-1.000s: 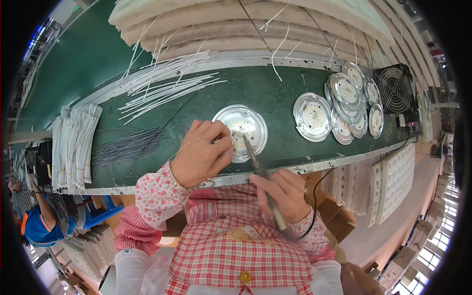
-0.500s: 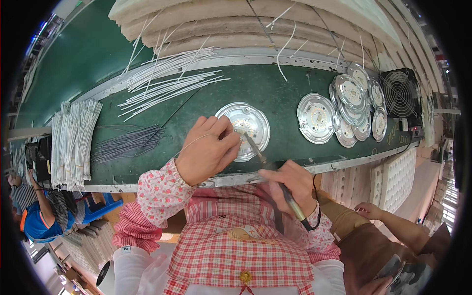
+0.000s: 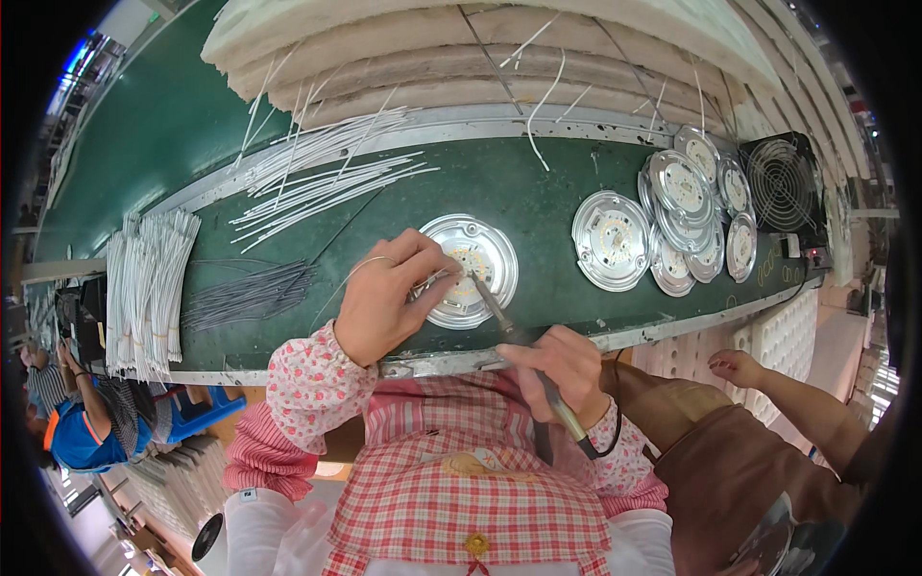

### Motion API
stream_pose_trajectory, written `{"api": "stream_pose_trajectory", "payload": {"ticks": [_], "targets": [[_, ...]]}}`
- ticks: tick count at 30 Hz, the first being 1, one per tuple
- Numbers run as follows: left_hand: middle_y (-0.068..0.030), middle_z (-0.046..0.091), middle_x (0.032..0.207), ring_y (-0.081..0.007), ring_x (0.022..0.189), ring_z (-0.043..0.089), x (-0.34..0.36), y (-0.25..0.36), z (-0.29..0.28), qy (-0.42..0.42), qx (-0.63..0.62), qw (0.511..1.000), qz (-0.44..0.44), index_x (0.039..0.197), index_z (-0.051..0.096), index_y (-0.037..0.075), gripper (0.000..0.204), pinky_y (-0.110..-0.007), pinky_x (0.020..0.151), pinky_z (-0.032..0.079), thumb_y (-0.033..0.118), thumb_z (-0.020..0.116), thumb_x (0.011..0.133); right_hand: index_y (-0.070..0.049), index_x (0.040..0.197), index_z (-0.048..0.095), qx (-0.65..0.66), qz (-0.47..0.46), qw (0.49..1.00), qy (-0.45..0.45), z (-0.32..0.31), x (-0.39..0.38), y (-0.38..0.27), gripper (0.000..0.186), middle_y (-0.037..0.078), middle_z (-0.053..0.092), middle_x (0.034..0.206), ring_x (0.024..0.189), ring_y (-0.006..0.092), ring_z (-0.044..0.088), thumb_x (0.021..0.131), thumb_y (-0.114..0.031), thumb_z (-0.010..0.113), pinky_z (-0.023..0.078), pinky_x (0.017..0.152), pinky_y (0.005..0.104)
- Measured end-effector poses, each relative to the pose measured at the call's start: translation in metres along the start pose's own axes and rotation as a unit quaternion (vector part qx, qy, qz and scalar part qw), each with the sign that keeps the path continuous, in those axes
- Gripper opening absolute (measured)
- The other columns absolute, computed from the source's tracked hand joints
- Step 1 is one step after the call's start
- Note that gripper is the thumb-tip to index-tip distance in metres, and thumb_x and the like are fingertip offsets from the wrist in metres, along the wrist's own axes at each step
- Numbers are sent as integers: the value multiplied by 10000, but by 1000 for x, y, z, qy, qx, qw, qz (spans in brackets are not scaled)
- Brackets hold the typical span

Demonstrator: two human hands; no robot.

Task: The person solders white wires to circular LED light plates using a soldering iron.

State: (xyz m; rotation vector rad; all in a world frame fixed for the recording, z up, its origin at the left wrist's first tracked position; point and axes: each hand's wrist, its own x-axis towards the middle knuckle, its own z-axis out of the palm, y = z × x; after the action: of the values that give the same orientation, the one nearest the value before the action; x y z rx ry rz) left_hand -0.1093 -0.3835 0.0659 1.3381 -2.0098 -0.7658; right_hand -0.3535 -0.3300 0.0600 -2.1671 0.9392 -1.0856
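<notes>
A round silver metal plate point(image 3: 501, 257) with a pale circuit board at its centre lies in front of me on the green bench. My left hand point(image 3: 379, 300) is closed over the plate's left side, pinching a thin wire point(image 3: 347, 278) that loops back across the knuckles. Gripped in my right hand point(image 3: 563, 370) is a soldering iron point(image 3: 514, 330), its cord trailing from the handle. The iron's tip reaches the board near the plate's centre, close to my left fingertips. Whether tip and wire touch is too small to tell.
To the right lie another plate point(image 3: 612, 242) and a heap of similar plates point(image 3: 684, 187), beside a black fan point(image 3: 782, 182). Leftward are white wire bundles point(image 3: 144, 293), dark wires point(image 3: 252, 291) and loose white wires point(image 3: 331, 187). Foam sheets point(image 3: 480, 48) stand behind; a person's arm point(image 3: 797, 408) shows at right.
My left fingers have straightened toward the plate's centre, nearer the iron's tip. The right hand keeps its hold on the iron, and the whole view has shifted slightly.
</notes>
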Motion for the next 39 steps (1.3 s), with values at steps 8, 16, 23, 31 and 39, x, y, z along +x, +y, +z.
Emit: {"api": "stream_pose_trajectory", "payload": {"ticks": [8, 16, 23, 31, 39], "targets": [[-64, 668, 921, -265, 788, 632, 3, 0, -3, -13, 29, 999, 21, 947, 729, 78, 170, -343, 717, 459, 56, 764, 783, 18, 966, 735, 18, -19, 999, 20, 1, 2, 7, 242, 77, 534, 598, 500, 226, 454, 742, -2, 643, 375, 485, 344], [-65, 666, 933, -274, 798, 639, 4, 0, -5, -24, 31, 999, 16, 940, 721, 74, 156, -344, 714, 453, 55, 750, 788, -3, 1021, 726, 72, 52, 996, -7, -9, 4, 3, 287, 86, 587, 709, 582, 242, 522, 756, 57, 634, 424, 532, 349], [-67, 663, 933, -276, 808, 635, 3, 0, -3, -18, 29, 999, 19, 933, 717, 74, 146, -348, 707, 455, 58, 747, 790, 8, 1028, 726, 122, 90, 988, 15, -8, 1, 7, 247, 103, 619, 717, 585, 249, 541, 806, 24, 618, 435, 541, 352], [-61, 660, 921, -281, 798, 631, 5, -2, -3, -27, 34, 999, 28, 922, 698, 75, 123, -350, 705, 452, 75, 740, 807, -1, 997, 733, 25, 4, 1000, -15, -4, 8, 1, 258, 77, 524, 634, 532, 235, 477, 759, 30, 638, 386, 492, 347], [-71, 657, 899, -292, 788, 630, 6, 0, -4, -33, 33, 999, 27, 911, 667, 66, 105, -359, 698, 449, 82, 725, 825, 2, 1025, 719, 86, 34, 995, 21, 0, 6, 0, 334, 73, 504, 624, 532, 240, 472, 715, 90, 631, 383, 493, 355]]}}
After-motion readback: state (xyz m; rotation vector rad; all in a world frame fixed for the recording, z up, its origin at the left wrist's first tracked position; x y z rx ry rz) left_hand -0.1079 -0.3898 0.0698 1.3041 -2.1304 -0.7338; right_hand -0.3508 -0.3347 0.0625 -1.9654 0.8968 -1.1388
